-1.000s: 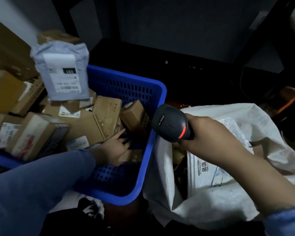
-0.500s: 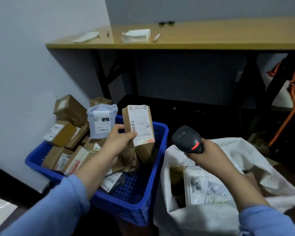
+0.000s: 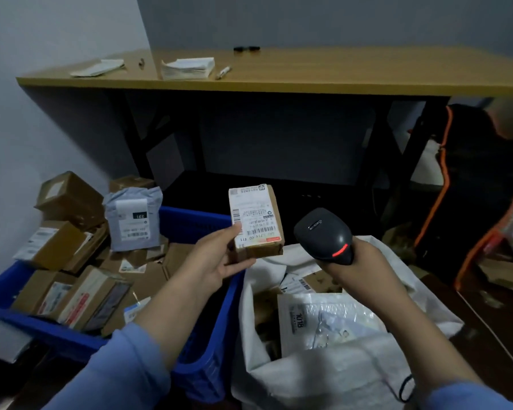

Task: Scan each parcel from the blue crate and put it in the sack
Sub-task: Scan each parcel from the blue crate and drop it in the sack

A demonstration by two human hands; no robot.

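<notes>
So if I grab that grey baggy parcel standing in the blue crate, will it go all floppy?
Probably a bit floppy: the grey mailer bag has wrinkled, soft-looking plastic, crumpled along its top. It may not fold fully, since it stands upright against the cardboard boxes, so something firmer could be inside. The smooth plastic might feel slippery.

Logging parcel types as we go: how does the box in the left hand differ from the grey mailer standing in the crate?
The box is rigid brown cardboard; the grey mailer is soft, wrinkled plastic. The left hand holds the box up, near the scanner; the mailer stands among parcels in the blue crate. Both show white labels towards the camera.
</notes>
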